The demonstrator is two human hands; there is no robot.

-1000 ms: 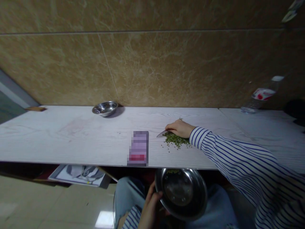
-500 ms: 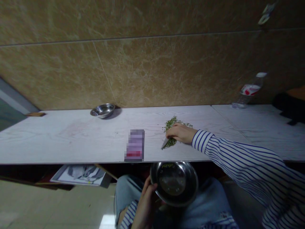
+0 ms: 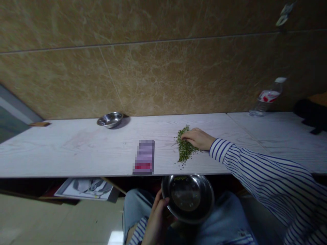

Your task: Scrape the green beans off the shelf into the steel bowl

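My left hand grips the left rim of a large steel bowl below the front edge of the counter, over my knees. The bowl is tilted, and some green bits show at its far inner side. On the counter lies a spread-out pile of small green beans or seeds. My right hand rests over the pile's upper right part with its fingers closed and pointing left. Whatever those fingers hold is hidden behind them.
A phone with a blurred screen lies left of the pile. A small steel bowl stands near the tiled wall. A water bottle and a black object are on the right. An open drawer juts out below left.
My right hand has moved slightly up and right over the pile, uncovering its lower part. The flat grey piece seen in its fingers before is out of sight. My left hand keeps the bowl.
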